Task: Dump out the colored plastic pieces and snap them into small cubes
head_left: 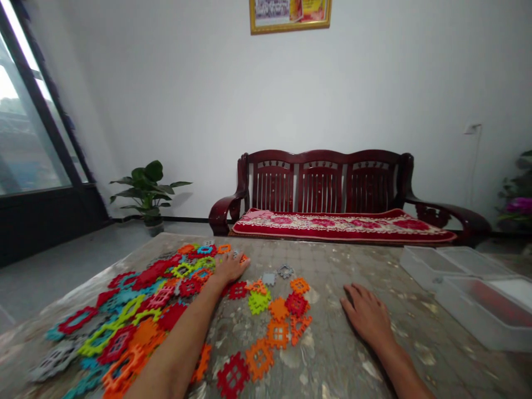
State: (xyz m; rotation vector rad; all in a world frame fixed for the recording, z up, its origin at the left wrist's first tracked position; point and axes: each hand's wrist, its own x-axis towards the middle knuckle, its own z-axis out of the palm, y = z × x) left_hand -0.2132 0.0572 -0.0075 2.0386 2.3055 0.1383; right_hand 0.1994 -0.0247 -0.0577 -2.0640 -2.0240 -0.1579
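1. Across the left part of the patterned table [328, 260], I see a broad pile of coloured plastic pieces [149, 277], notched at the edges and lying over one another in red, orange, green, blue and grey.
2. My view has the left hand [231, 267] palm down at the pile's right edge, reaching over a few small pieces. Its fingertips are partly hidden, so I cannot tell how far they are parted or whether they grip anything.
3. The right hand [369, 315] lies palm down, fingers loosely extended and thumb apart, with nothing visible in its grasp.
4. Between the hands I make out a loose scatter, including a green piece [259, 301], an orange window piece [277, 333] and a dark red piece [233, 376] nearest me.
5. The left forearm blocks my sight of part of the pile.
6. To the right of the right hand, translucent boxes [461, 313] take up the table's side; something red shows in the nearer one.
7. Beyond the table I see a wooden bench [320, 185] with a red floral cover [341, 223], and a potted plant [147, 188] to its left.
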